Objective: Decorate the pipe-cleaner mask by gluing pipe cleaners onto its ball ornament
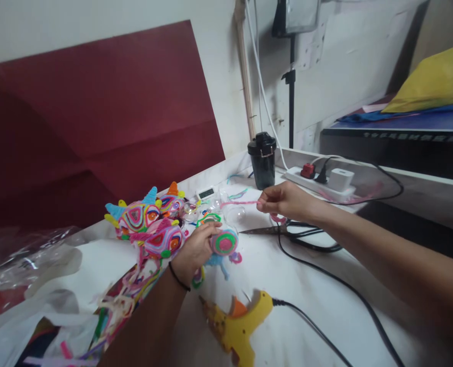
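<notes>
Here, left hand (pixel 198 246) holds round piece (pixel 225 242), right hand (pixel 282 199) pink strand (pixel 238 203).

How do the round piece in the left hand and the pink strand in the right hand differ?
Shape: the round piece shows a broad circular face, while the pink strand is long and thin.
Colour: the round piece shows green and pink rings, while the pink strand looks pink all along.
Hold: the left hand grips the round piece at its side; the right hand pinches the pink strand at one end.
Shared: both show pink.
</notes>
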Motion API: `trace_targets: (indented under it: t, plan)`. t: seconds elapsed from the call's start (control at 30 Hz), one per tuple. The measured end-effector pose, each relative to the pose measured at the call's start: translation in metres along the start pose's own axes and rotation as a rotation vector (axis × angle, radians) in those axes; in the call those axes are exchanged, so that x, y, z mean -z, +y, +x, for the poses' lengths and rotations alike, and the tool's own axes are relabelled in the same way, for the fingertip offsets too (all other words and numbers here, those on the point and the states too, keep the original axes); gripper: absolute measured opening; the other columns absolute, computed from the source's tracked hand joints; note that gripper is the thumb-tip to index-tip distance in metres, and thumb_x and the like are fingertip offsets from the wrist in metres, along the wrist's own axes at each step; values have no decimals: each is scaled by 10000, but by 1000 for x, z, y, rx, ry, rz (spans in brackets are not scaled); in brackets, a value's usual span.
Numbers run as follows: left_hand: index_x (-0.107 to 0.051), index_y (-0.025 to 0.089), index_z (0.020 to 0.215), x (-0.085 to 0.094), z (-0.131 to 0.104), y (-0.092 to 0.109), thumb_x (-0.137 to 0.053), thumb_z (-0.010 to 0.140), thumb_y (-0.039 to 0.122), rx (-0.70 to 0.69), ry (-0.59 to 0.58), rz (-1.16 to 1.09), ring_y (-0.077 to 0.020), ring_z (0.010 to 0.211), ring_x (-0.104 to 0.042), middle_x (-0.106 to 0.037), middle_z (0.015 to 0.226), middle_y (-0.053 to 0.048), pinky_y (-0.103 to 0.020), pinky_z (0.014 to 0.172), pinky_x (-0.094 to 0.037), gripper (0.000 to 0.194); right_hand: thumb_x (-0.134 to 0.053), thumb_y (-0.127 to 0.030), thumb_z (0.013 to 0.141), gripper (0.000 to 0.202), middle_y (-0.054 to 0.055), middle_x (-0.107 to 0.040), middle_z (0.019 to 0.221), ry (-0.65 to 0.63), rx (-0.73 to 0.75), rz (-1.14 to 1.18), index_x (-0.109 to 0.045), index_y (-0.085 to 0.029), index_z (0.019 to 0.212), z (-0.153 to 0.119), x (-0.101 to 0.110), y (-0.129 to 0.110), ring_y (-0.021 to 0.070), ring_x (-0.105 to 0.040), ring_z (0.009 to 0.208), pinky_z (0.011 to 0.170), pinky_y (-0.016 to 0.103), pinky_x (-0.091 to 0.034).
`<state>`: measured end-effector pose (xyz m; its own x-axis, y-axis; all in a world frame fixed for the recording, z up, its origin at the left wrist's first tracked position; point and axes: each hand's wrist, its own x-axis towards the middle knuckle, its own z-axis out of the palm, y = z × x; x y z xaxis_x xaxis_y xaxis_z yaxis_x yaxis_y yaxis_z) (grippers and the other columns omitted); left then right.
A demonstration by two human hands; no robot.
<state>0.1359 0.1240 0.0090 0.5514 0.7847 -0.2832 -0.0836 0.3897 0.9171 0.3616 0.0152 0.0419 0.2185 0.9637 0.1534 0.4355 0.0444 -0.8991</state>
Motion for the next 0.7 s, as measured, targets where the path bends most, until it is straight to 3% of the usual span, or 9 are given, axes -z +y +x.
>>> trace_targets:
  t: [0.3,0.53,0.7]
  plan:
    - [-592,167,753,4,31,-1,-714,562,146,9,2,48,-100,572,-534,-566,668,31,-218,561,-438,227,-666,-362,684,204,-31,-558,447,-8,-21,1,-619,-174,622,-5,-2,5,106,-470,397,407,229,-355]
    - [-611,148,675,3,33,2,-745,580,205,-54,7,219,-110,613,-539,-600,676,9,-214,589,-419,174,-656,-383,694,232,-36,-537,429,-37,-45,41,-587,-176,617,-7,-3,10,111,-475,366,386,232,-368]
    - [-645,164,753,5,32,5,-728,645,290,-75,62,310,-149,722,-586,-642,743,-15,-242,662,-441,185,-679,-415,680,277,-40,-515,442,-45,-34,85,-563,-175,606,-8,-2,15,100,-463,382,391,224,-353]
